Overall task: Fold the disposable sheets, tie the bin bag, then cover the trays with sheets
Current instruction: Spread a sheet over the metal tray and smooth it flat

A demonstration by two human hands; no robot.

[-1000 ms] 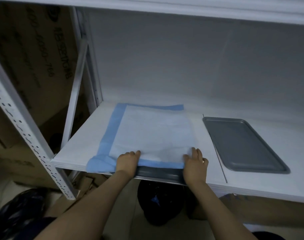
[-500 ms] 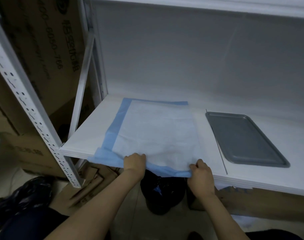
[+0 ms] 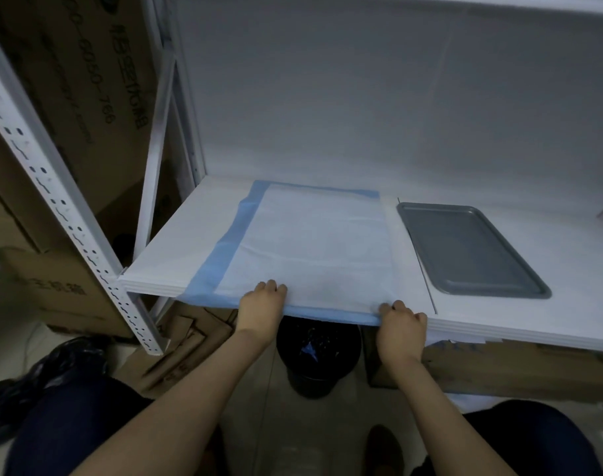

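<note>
A: Sheets first: how many do you count?

B: One disposable sheet, white in the middle with a blue border along its left, far and near edges. It lies flat on the white shelf, and its near edge hangs just over the shelf's front lip. Whether anything lies under it cannot be told.

A: And trays?

B: One bare grey tray, to the right of the sheet on the same shelf, near it but not touching; a strip of white shelf shows between them.

A: Hands?

B: Two. The left hand is on the sheet's near edge, around its middle, fingers curled together on top of the sheet. The right hand is at the sheet's near right corner, its fingers bent over the edge. Both look closed on the sheet's front edge, though the thumbs are hidden underneath.

A: Anything below the shelf?

B: One round black bin on the floor, between the two forearms, with a dark liner and a scrap of blue inside. One crumpled black bag lies on the floor at the left. Brown cardboard boxes stand behind the rack's perforated white post; more flattened cardboard lies under the shelf, too jumbled to count.
</note>
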